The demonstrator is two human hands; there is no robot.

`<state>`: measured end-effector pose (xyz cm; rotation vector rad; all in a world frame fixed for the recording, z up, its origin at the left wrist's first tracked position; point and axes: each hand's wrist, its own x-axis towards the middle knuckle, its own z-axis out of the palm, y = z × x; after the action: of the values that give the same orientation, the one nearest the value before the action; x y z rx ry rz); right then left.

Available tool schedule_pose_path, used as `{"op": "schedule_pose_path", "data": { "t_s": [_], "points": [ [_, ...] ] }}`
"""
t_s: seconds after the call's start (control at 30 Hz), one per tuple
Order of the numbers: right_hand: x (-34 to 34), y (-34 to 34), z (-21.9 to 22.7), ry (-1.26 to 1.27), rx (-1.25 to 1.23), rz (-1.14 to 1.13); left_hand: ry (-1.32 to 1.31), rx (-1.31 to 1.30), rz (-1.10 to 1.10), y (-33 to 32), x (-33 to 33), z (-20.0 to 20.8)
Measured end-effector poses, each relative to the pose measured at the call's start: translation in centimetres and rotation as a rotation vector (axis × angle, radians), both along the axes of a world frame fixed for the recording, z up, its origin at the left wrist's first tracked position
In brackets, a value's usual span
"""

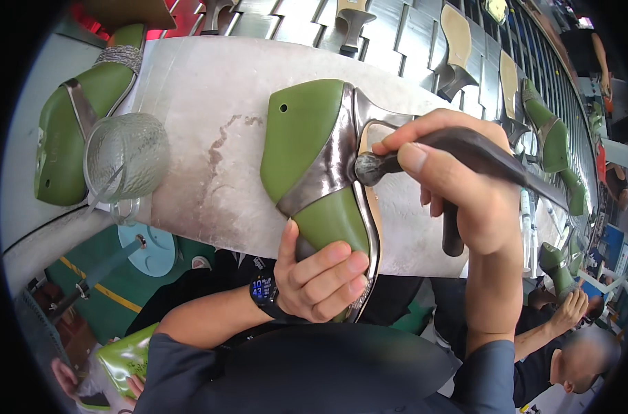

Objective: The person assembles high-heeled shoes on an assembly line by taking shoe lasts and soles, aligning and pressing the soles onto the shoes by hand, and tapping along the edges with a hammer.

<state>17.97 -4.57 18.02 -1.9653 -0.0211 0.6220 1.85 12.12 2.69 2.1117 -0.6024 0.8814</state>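
My left hand (321, 279) wraps round the toe end of a green shoe last (303, 138), holding it tilted over the table. A shiny pewter-coloured strap (327, 162) crosses the last, and a tan sole with a dark heel shows along its right side. My right hand (465, 179) is closed round a dark hammer (465, 148). The hammer's round, worn face is at the strap's edge by the sole; whether it touches cannot be told. A dark handle end sticks out below my right palm.
A textured glass mug (126, 157) stands at the left beside another green last (55, 148) with straps. Beyond the pale work table (196, 83), a metal slat conveyor (390, 41) carries several soles with heels. Another person's hand (570, 309) holds a green last at lower right.
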Motion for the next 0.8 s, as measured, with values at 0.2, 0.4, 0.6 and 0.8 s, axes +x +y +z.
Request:
{"op": "schedule_pose_path", "data": {
  "t_s": [0.2, 0.4, 0.6, 0.8],
  "points": [
    [-0.8, -1.6, -1.0, -0.013, 0.151, 0.006, -0.042, 0.013, -0.012, 0.2, 1.0, 0.2],
    [-7.6, -3.5, -0.3, -0.062, 0.231, -0.194, -0.066, 0.172, -0.031, 1.1, 1.1, 0.5],
    [-13.7, -3.2, -0.2, -0.238, 0.328, -0.190, -0.071, 0.015, -0.012, -0.7, 1.4, 0.7],
    [-12.8, -2.1, 1.1, -0.242, 0.156, -0.257, -0.075, 0.021, 0.027, 0.0, 1.3, 0.7]
  ]
}}
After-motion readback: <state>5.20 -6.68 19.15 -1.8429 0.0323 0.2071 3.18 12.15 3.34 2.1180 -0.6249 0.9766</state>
